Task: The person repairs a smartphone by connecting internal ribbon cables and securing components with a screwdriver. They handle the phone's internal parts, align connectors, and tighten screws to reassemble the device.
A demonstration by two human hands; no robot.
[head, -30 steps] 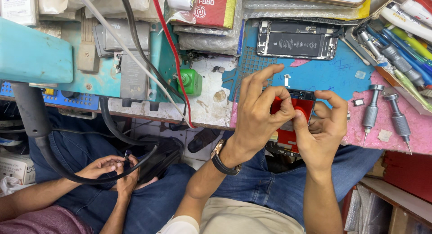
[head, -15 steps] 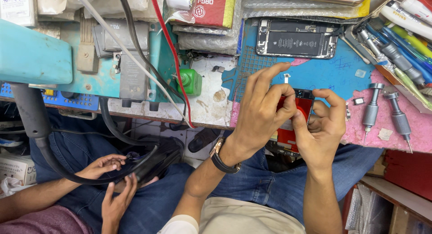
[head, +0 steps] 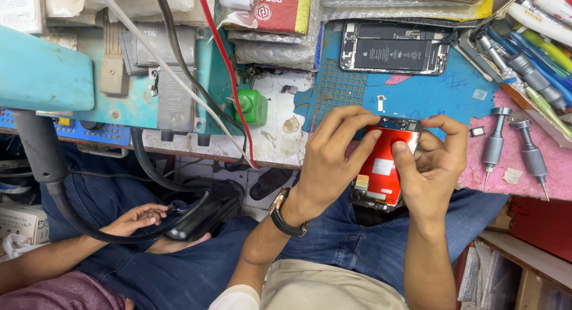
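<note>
While both hands grip it, the red phone screen panel sits at the bench edge, left hand steadying at 9 o'clock, right hand pinching at 3 (thumb pressing its face); opened phone at 12.

Cluttered tabletop fills upper frame, worn white surface, chipped front edge. Blue mat over its middle, pink mat at right. Teal block at left, thick grey hose hanging below it. Red cabinet and wooden shelf lower right. Even bright light, soft shadows.
</note>
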